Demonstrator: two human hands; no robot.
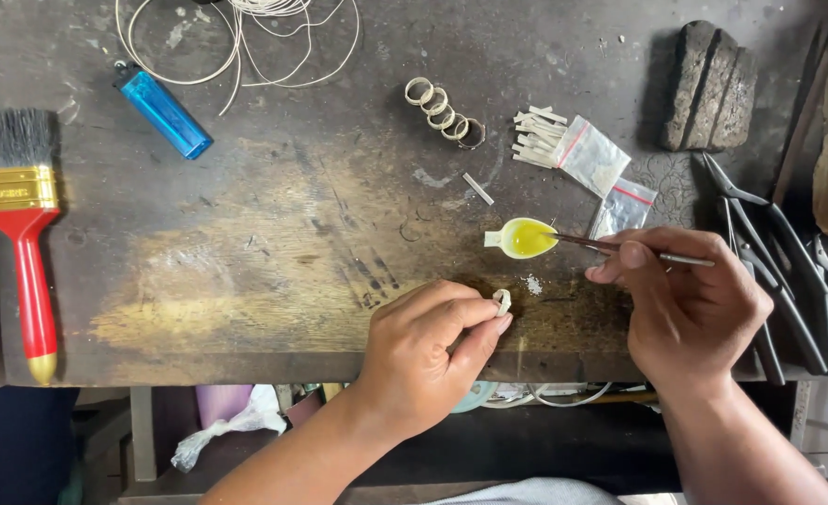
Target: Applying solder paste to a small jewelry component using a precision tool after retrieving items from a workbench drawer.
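Note:
My left hand (430, 351) pinches a small white ring-shaped piece (503, 300) between thumb and forefinger, held low over the worn wooden bench (245, 252). My right hand (690, 304) grips a thin brush-like tool (619, 248) whose tip dips into a small white spoon-shaped dish of yellow liquid (523, 238). A little pile of white grains (532, 283) lies between the two hands.
Several metal rings (444, 113) and cut white strips (537, 136) lie at the back with small plastic bags (593, 154). Pliers (778, 252) and a dark grooved block (708, 86) sit at the right. A blue lighter (163, 110), wire coil (245, 37) and red-handled brush (19, 215) are at the left.

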